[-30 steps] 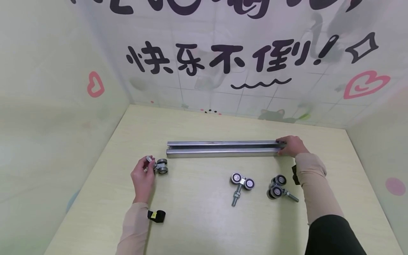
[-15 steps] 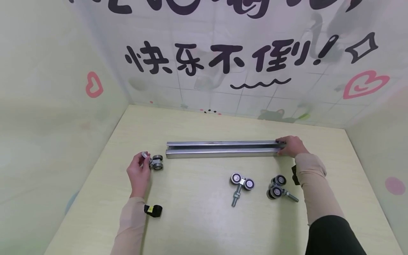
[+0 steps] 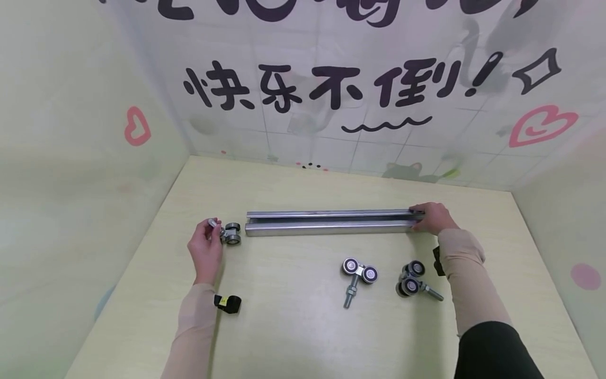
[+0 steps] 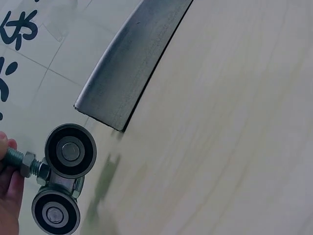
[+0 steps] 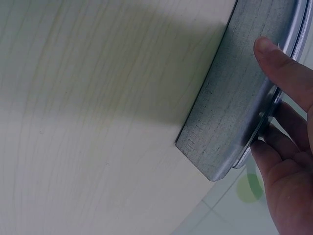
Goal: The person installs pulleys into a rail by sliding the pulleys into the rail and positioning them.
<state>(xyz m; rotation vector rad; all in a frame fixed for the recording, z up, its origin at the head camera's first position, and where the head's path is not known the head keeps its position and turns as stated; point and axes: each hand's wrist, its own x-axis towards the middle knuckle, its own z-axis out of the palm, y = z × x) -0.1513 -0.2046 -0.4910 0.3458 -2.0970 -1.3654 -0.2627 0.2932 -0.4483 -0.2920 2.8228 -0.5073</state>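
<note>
A slotted steel rail (image 3: 329,228) lies crosswise on a pale wood-grain table (image 3: 293,316). The right hand (image 3: 434,217) grips the rail's right end, thumb (image 5: 275,59) against its near wall. The left hand (image 3: 206,251) pinches the threaded bolt (image 4: 14,157) of a roller trolley (image 3: 231,233), whose wheels stand just beside the rail's left end, apart from it. On the rail's near side, toward its right end, lie a second trolley (image 3: 360,270) and a third trolley (image 3: 410,285).
</note>
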